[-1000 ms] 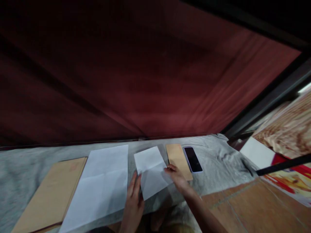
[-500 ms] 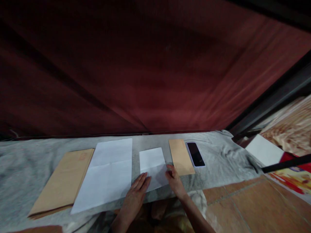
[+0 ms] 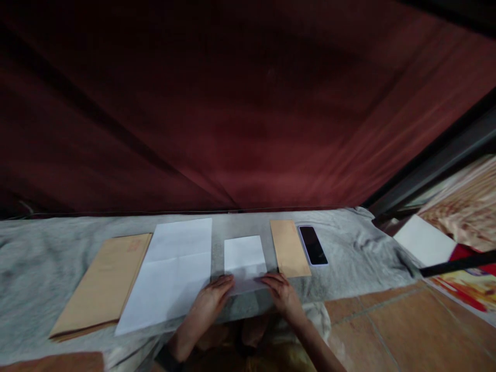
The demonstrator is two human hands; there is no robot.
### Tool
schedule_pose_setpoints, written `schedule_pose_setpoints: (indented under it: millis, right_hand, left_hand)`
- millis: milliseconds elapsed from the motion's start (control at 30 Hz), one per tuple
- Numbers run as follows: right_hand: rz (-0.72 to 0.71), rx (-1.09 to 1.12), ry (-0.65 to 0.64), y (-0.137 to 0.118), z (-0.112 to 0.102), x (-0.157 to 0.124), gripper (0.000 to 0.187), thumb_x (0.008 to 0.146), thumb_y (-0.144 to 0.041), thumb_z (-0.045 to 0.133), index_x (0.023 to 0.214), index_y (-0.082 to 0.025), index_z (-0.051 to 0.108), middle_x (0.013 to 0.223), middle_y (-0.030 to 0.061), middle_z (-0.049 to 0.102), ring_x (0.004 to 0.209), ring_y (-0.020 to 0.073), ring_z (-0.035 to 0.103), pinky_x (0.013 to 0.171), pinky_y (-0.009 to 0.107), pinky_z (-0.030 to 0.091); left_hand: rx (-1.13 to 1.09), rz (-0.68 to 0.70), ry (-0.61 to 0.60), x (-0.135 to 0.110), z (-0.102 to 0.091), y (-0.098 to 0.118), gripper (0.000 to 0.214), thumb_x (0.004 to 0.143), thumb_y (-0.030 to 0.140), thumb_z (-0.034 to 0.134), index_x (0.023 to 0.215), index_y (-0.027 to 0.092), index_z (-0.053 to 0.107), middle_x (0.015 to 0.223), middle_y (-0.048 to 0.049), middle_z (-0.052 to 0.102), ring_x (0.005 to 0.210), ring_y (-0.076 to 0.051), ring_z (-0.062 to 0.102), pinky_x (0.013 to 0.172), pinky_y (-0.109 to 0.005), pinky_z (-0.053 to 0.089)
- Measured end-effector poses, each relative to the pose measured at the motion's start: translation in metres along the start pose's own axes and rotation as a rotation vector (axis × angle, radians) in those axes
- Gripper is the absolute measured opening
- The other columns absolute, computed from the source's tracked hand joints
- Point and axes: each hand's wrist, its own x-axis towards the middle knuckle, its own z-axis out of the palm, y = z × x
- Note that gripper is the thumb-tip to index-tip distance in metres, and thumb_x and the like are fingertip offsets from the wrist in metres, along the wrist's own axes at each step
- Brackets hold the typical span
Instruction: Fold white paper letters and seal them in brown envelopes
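A small white sheet of paper with a crease across it lies on the grey cloth in front of me. My left hand holds its lower left edge, fingers together. At the lower right edge, my right hand grips the same sheet between thumb and fingers. The part of the paper nearest me is in shadow and seems slightly raised. Close by on the left is a larger white paper stack or sheet, also creased. A brown envelope lies just right of the small sheet.
Several brown envelopes are stacked at the far left. A phone in a pale case lies right of the single envelope. Grey cloth covers the narrow surface, backed by a dark red curtain. Tiled floor shows at lower right.
My left hand has gone from lying flat on the small sheet to holding its lower left edge. My right hand has shifted slightly toward me, and less of the paper's near part shows.
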Motion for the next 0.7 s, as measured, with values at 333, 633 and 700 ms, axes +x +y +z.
schedule_pose_setpoints:
  millis: [333,633,700]
  right_hand:
    - [0.121,0.027,0.096,-0.005,0.005,0.023,0.026,0.092,-0.025,0.054,0.111,-0.02,0.072,0.106,0.0105,0.075,0.1,0.0255,0.07,0.091,0.037,0.055]
    - [0.192,0.043,0.136,0.004,0.003,0.049,0.019,0.089,-0.027,0.051,0.081,-0.02,0.067,0.072,0.0035,0.07,0.071,0.0193,0.065,0.067,0.027,0.049]
    - [0.215,-0.038,0.153,0.004,0.006,0.054,0.019,0.09,-0.027,0.051,0.08,-0.021,0.066,0.071,0.0037,0.07,0.069,0.0194,0.065,0.067,0.027,0.047]
  left_hand:
    - [-0.254,-0.196,0.077,0.023,-0.019,0.003,0.027,0.092,0.031,0.051,0.084,0.021,0.074,0.122,-0.0089,0.074,0.11,-0.023,0.07,0.1,-0.037,0.054]
    - [-0.233,-0.453,0.232,0.032,-0.005,0.007,0.026,0.095,0.028,0.046,0.099,0.023,0.071,0.098,-0.0041,0.078,0.092,-0.02,0.073,0.086,-0.031,0.055]
    - [-0.178,-0.462,0.26,0.035,-0.002,0.01,0.026,0.097,0.027,0.045,0.1,0.022,0.069,0.099,-0.0057,0.078,0.093,-0.021,0.073,0.086,-0.032,0.055]
